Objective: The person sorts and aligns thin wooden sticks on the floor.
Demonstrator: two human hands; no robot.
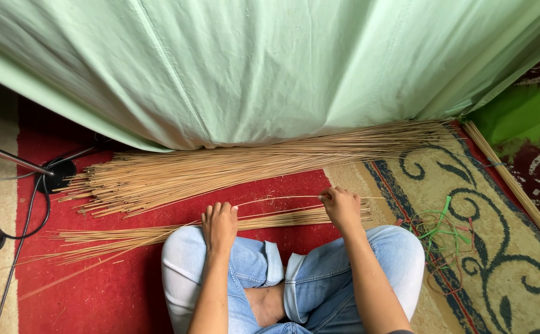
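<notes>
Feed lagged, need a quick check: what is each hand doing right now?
Left hand: curled shut on one end of a thin bent stick.
Right hand: pinched shut on the other end of the same stick.

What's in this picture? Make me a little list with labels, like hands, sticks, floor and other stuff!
Left hand: pinches one end of a thin bent stick
Right hand: pinches the other end of it
Small bundle: thin tan sticks lying in front of the knees
Big pile: more sticks, further away, by the green cloth
Floor: red patterned carpet
Other stuff: green and red strings on the right, black cables on the left
</notes>
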